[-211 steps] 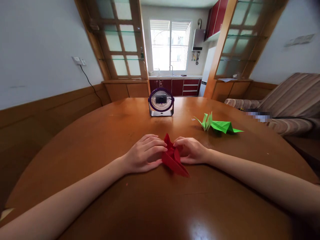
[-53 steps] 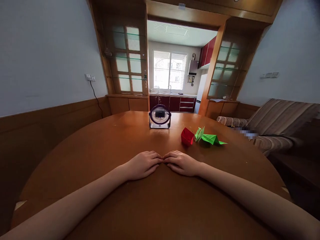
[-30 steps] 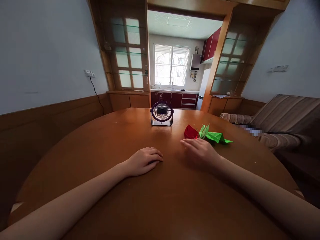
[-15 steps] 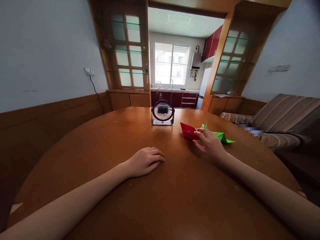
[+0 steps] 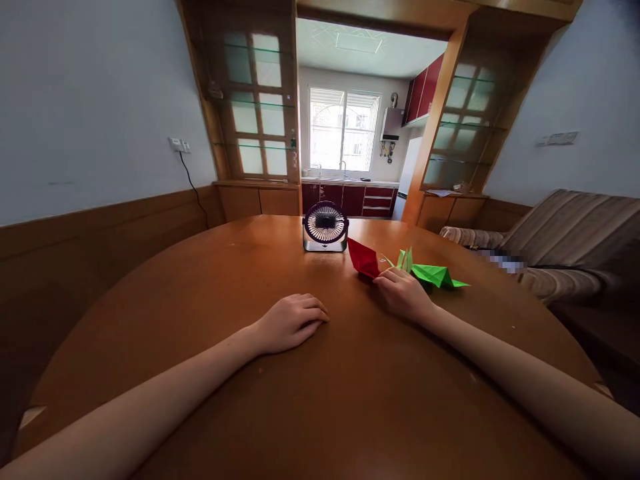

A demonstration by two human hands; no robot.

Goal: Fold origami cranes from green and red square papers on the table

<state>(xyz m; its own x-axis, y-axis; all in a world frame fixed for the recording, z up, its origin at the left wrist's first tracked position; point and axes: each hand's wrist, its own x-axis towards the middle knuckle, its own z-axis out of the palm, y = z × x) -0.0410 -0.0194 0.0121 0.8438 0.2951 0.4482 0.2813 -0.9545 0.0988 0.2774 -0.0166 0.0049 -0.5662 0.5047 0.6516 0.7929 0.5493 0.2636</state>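
My right hand [image 5: 400,293] is closed around the near end of a red folded paper figure [image 5: 363,258], which juts up and to the left from my fingers above the round wooden table [image 5: 320,400]. Just right of it lies a green folded paper crane [image 5: 430,272], close to my knuckles. My left hand [image 5: 293,321] rests palm down on the table near the middle, fingers loosely curled, holding nothing.
A small purple desk fan [image 5: 325,227] stands at the far side of the table, just left of the red paper. A striped sofa [image 5: 565,233] sits to the right. Wooden glass-door cabinets [image 5: 255,113] and a kitchen lie beyond.
My right hand left the spot beside my left hand, reached forward right to the red paper next to the green crane, took hold of it and tilted it leftward. My left hand stayed put.
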